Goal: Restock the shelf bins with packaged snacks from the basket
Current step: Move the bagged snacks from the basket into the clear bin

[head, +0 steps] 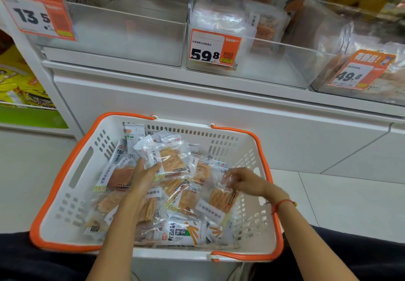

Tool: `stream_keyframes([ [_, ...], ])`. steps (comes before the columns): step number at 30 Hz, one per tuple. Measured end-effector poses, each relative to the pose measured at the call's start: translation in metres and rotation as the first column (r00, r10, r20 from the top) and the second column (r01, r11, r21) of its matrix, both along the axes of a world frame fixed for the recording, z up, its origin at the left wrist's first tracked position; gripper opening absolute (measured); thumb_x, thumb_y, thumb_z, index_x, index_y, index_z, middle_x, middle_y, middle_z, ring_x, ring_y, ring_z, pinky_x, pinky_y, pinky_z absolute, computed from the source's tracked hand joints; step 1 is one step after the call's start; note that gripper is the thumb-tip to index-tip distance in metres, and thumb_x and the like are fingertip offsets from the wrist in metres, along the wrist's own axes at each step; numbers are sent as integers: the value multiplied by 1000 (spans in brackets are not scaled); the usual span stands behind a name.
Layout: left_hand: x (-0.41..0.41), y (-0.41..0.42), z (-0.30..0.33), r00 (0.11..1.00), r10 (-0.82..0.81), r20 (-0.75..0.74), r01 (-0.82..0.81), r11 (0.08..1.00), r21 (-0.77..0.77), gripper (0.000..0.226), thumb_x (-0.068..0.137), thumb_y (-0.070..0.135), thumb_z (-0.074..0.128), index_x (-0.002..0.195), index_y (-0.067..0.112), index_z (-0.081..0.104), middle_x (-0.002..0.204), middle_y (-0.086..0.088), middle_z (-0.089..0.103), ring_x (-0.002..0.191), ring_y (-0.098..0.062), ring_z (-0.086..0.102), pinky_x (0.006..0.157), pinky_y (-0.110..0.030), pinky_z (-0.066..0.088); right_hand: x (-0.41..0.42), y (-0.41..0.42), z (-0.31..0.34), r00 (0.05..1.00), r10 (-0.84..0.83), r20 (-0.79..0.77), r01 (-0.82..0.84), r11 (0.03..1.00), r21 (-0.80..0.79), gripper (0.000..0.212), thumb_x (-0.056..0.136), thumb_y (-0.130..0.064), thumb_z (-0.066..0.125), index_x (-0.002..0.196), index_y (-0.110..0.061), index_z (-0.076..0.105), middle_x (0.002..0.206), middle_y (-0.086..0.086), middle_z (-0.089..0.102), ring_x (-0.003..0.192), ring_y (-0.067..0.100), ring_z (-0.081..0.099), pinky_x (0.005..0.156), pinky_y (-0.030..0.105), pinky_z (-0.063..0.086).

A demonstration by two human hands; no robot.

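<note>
A: Nearest first, then: both hands are down in the basket (65,195), which rests against the lap. Basket is well filled, so most of the restocking is left, as I judge it.

B: Grip state, left?

A: Left hand (143,176) has fingers closed around the lower left corner of a clear snack packet (169,160), thumb on its front. The packet stands tilted above the heap, lifted clear of the packets under the palm. There may be more than one packet in that hold; cannot tell.

B: Right?

A: Right hand (243,181) is curled, fingertips pinching the clear top edge of a second packet (223,197) lying flat just below the fingers. Pinch looks light; the packet is not yet raised. Red cord on that wrist.

B: Beyond the grips?

A: Past the left hand's packet, more packets pile against the far basket wall. Farther up, on the shelf, the left bin (122,39) beside the 13.5 tag looks bare inside. The middle bin (274,61), tagged 59.8 (213,48), holds a few packets at its back with open room in front. The right bin (328,83), tagged 49.8, appears fuller.

B: Progress call?

A: Early. Nothing is in transit to a bin; both hands are at pick-up.
</note>
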State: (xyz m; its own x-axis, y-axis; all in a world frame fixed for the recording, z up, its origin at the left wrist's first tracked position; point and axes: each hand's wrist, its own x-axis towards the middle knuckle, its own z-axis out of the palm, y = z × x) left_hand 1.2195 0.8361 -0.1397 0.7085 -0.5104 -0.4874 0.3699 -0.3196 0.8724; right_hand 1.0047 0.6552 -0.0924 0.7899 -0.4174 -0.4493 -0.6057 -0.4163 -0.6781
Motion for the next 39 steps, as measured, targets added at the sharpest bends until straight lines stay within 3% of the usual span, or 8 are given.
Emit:
stream_keyframes([
  [7,-27,-8,2,972,-116,-206,99,991,-92,45,97,11,49,138,16,32,137,-1,43,113,-23,54,92,-46,49,18,14,16,839,-510,190,295,718,630,16,93,1,52,90,-14,59,76,2,63,69,9,60,71,25,50],
  [13,-43,-9,-4,919,-128,-373,89,989,-120,28,101,17,36,124,15,54,123,-14,62,112,-29,59,90,-49,51,41,38,-23,628,-773,88,667,593,451,23,91,4,50,84,-14,62,74,6,60,65,16,55,60,25,45],
  [17,-45,-10,-8,910,-171,-378,123,981,-150,37,99,44,39,125,24,56,120,-5,65,109,-22,62,94,-44,50,48,47,-29,646,-753,128,682,644,347,23,93,4,46,104,-7,64,86,8,63,67,16,56,61,22,49],
  [24,-45,-15,-17,918,-153,-366,118,986,-116,37,95,25,55,129,14,46,125,-4,55,116,-18,52,98,-46,47,58,59,-31,733,-647,209,628,762,156,29,94,0,42,115,-9,61,96,11,62,79,31,55,57,23,43],
  [27,-47,-15,-15,914,-187,-360,140,978,-154,34,99,17,47,132,14,45,124,-5,57,112,-20,56,80,-36,55,56,55,-29,778,-605,166,604,794,64,39,96,-23,50,134,-17,49,127,13,53,113,27,51,97,33,44],
  [32,-46,-20,21,904,-271,-332,166,936,-311,33,99,8,44,127,23,46,114,0,64,105,-16,59,89,-41,52,47,38,1,823,-567,-41,536,751,385,96,72,-69,59,149,-24,24,153,0,31,137,28,35,109,48,26],
  [34,-43,-24,40,900,-318,-299,202,911,-361,37,96,7,48,132,2,40,128,0,56,122,-19,50,99,-48,45,44,28,20,876,-483,-14,442,789,427,78,71,-71,57,137,-31,46,141,-4,48,129,24,44,106,47,29],
  [39,-31,-45,91,908,-389,-156,305,868,-391,96,73,31,73,151,24,17,154,-6,28,137,-27,36,105,-54,39,40,4,79,873,-469,134,408,852,328,41,89,-47,56,125,-27,54,122,-1,65,117,17,56,94,43,39],
])
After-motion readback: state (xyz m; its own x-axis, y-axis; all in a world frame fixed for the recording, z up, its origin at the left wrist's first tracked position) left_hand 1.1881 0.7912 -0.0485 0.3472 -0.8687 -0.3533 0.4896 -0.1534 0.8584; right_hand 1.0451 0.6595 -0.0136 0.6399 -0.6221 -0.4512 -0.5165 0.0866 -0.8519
